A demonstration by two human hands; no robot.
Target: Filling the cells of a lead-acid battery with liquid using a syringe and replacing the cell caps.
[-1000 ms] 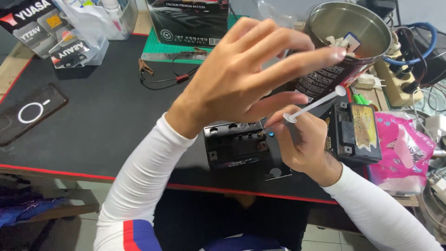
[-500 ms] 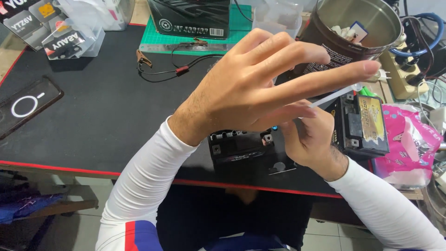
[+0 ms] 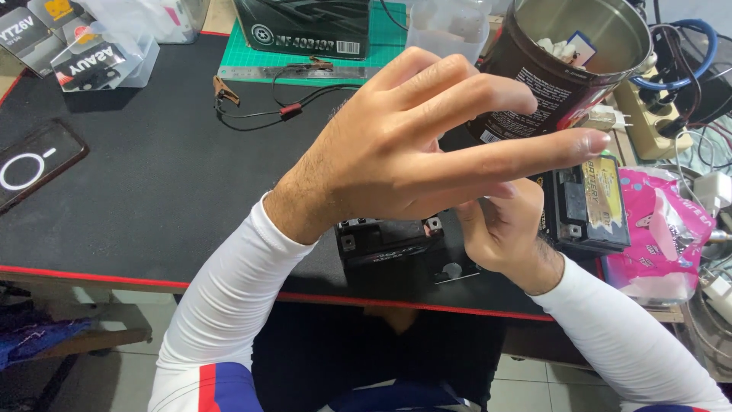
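The bench [image 3: 152, 175] carries a round metal tin [image 3: 564, 69], then a small black battery [image 3: 389, 240] under both hands. The left hand [image 3: 412, 145] is spread wide, holding nothing. The right hand [image 3: 507, 233] is curled, perhaps around something hidden. The battery's top ports look uncovered, so work seems unfinished.

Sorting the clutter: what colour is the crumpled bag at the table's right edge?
Pink, with lighter pink and white patches; the bag shows in the head view.
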